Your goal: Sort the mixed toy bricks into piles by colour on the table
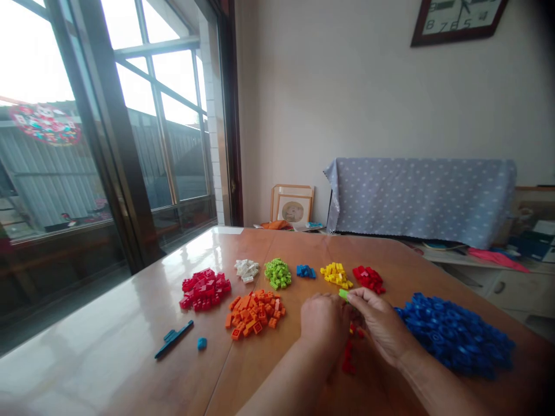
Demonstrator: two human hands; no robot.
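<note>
My right hand [381, 323] pinches a light green brick [343, 294] between thumb and fingertips. Close against it on the left, my left hand [324, 318] is curled with its back to the camera; what its fingers hold, if anything, is hidden. Beneath and between the hands, small red pieces [348, 358] show, partly covered, with a bit of yellow among them. Just beyond the hands lie a yellow brick pile [336, 275] and a red brick pile [368, 278]. A large blue pile [457, 335] is right of my right hand.
On the wooden table [130, 323] are orange [255, 313], crimson [205, 290], white [247, 270], light green [278, 273] and small blue [306, 271] brick piles. A teal stick-like piece [174, 339] and a small blue block [202, 344] lie front left.
</note>
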